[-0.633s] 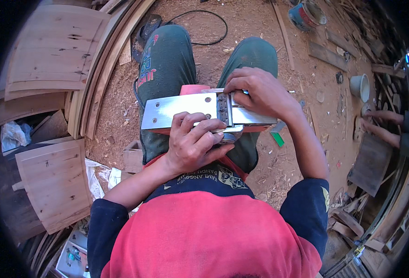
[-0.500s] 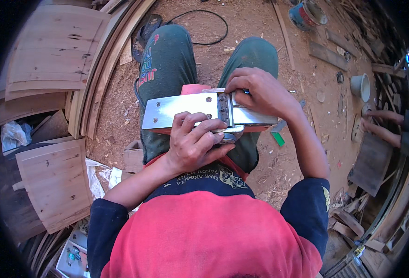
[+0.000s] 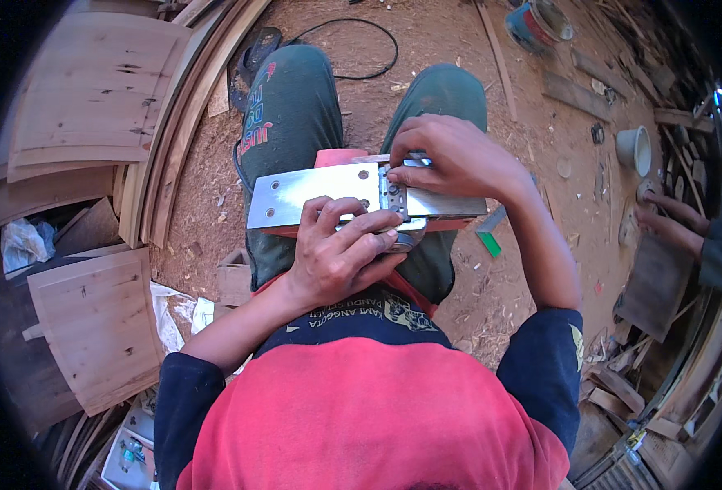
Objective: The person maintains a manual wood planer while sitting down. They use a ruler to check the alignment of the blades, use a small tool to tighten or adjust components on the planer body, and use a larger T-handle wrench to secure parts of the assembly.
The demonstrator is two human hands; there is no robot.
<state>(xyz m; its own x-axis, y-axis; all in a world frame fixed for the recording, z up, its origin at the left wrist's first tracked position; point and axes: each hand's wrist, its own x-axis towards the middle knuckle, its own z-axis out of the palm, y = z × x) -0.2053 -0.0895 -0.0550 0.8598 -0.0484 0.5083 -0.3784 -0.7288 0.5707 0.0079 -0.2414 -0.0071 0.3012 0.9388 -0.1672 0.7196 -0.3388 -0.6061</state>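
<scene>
An electric hand planer [image 3: 312, 186] lies upside down across my thighs, its shiny sole plates facing up and its reddish body showing at the edges. Between the plates, the dark cutter block [image 3: 393, 189] sits exposed in its gap. My left hand [image 3: 340, 253] is closed on the planer's near side, fingers curled over the edge by the cutter gap, above a round knob-like part [image 3: 410, 237]. At the far end of that gap, my right hand [image 3: 459, 159] pinches with bent thumb and fingers; what lies between the fingertips is hidden.
Wood panels [image 3: 91, 90] and long boards stand at left. A black cable [image 3: 377, 75] curls on the shaving-strewn floor, with a green-ended tool [image 3: 489, 243] right of my legs. Buckets [image 3: 634, 151] and planks lie at right, near another person's bare limbs [image 3: 671, 229].
My right fingers have shifted slightly left over the cutter gap. The metal strip beside the cutter block no longer shows, and the block's visible face looks different. My left hand keeps its grip.
</scene>
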